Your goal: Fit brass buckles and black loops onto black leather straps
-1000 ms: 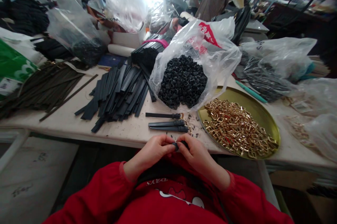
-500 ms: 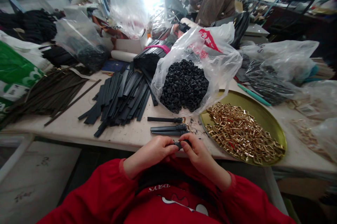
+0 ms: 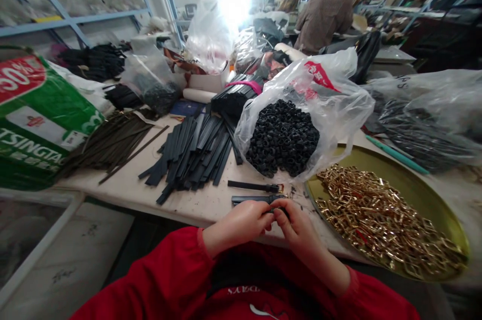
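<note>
i'm on the head view now, and the action is right at the near edge of the table [image 3: 199, 204]. the left hand [image 3: 241, 224] has thumb and forefinger pinched on one end of a small dark piece [image 3: 281, 210]; the right hand [image 3: 297, 222] pinches the other end, its forefinger curled over the top. the two sets of fingertips all but meet, so most of the piece is hidden from me, and i can't make out whether a loop or a buckle is on it.

just past the knuckles lies a dark strap [image 3: 253, 186] with a gold buckle at its right end, and nearer, partly behind the left hand, more strap [image 3: 249, 199]. black loops [image 3: 282, 139] fill the mouth of a clear plastic bag [image 3: 341, 114] beyond, flat dark strips [image 3: 196, 147] fan out to its left, and gold buckles [image 3: 384, 214] heap up in the round tray [image 3: 410, 172] near the right hand.

my call on the step: close fingertip work, both hands shaping or fitting that one piece. as i judge it, the next move calls for a firm left pinch as the anchor, small thumb pressure from the right, and no tugging until the piece sits true.
</note>
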The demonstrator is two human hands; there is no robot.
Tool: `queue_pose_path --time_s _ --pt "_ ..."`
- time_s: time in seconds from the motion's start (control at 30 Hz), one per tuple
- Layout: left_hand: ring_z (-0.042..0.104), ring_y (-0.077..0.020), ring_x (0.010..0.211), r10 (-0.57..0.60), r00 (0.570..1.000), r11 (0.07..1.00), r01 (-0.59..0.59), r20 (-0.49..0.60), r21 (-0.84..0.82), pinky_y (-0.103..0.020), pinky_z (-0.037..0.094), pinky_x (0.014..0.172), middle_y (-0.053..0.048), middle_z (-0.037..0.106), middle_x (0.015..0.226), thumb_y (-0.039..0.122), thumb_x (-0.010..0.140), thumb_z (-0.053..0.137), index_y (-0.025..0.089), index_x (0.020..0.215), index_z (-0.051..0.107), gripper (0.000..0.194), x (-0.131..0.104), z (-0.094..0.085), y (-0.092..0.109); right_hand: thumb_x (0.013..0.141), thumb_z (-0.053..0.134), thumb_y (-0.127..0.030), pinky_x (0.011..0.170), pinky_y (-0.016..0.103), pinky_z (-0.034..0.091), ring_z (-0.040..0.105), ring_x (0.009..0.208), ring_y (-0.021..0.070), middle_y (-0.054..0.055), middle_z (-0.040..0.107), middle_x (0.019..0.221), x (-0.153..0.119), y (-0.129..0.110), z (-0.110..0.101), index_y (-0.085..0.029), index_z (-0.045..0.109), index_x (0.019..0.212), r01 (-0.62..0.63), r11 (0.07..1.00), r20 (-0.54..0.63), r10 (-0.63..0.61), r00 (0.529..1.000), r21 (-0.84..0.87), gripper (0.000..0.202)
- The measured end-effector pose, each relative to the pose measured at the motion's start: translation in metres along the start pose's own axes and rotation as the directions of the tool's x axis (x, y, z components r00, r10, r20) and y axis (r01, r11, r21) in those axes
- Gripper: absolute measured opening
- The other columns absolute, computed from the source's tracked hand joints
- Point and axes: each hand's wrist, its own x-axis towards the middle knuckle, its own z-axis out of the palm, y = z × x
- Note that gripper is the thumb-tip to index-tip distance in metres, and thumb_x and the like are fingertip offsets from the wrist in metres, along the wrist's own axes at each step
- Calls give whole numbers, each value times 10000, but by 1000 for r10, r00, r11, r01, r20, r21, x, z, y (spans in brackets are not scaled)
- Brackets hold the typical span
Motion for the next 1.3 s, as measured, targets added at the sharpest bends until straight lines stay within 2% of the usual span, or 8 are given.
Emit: queue_pose_path --time_s 0.2,0.67,0.77,0.9,0.97,1.03,1.13,1.3 --pt "580 -213 821 -198 873 815 400 -446 420 -286 413 735 -108 617 885 277 869 402 135 849 634 273 11 -44 -48 866 427 -282 712 343 397 545 787 228 79 607 794 37 19 -1 -187 598 783 49 912 -69 -84 994 -407 212" --pt "606 -213 798 -317 765 585 623 -561 520 -297 464 687 -129 600 860 66 835 344 104 885 573 238 -46 -25 -79 853 468 -300 797 367 411 541 896 247 112 609 932 35 31 -4 -140 583 936 83 893 -67 -126 990 -443 213" --pt "608 -204 823 -245 742 657 600 -624 456 -292 471 726 -95 610 872 185 826 429 129 870 566 154 -60 -44 -75 856 458 -289 801 353 414 546 895 238 110 603 937 34 32 -15 -137 584 927 71 897 -103 -128 986 -437 210" --pt "620 -160 749 -74 429 971 235 -900 32 -284 497 713 -44 633 894 307 767 535 172 918 526 203 -77 -69 -38 848 449 -246 770 319 419 559 858 220 106 601 922 44 40 -36 -126 580 943 -16 873 -209 -99 973 -487 201" --pt "630 -154 786 -87 358 986 -100 -930 -131 -280 504 726 -33 652 889 324 757 558 189 895 475 210 -77 -73 -12 846 441 -206 770 292 410 562 869 205 112 599 952 55 43 -44 -114 574 979 -55 826 -205 -74 976 -561 210" --pt "633 -138 659 -218 497 901 -229 -840 -368 -260 511 623 2 651 748 326 779 539 194 918 433 219 -68 -68 8 857 424 -193 753 268 398 568 859 186 102 601 955 69 46 -45 -129 582 992 -59 737 -129 -39 991 -673 217" --pt "573 -95 488 -402 811 646 -78 -426 -759 -199 461 480 21 614 633 263 798 511 171 937 453 177 -43 -46 20 854 443 -205 682 273 376 576 791 185 88 610 874 88 49 -39 -166 623 908 -13 625 -8 11 1000 -780 192" --pt "602 -82 666 -414 909 248 166 51 -954 -171 477 543 -66 631 943 79 744 523 152 1035 541 301 -17 -12 7 825 466 -162 650 317 347 563 802 238 139 601 865 106 54 -33 -135 631 798 40 581 70 29 997 -813 169"
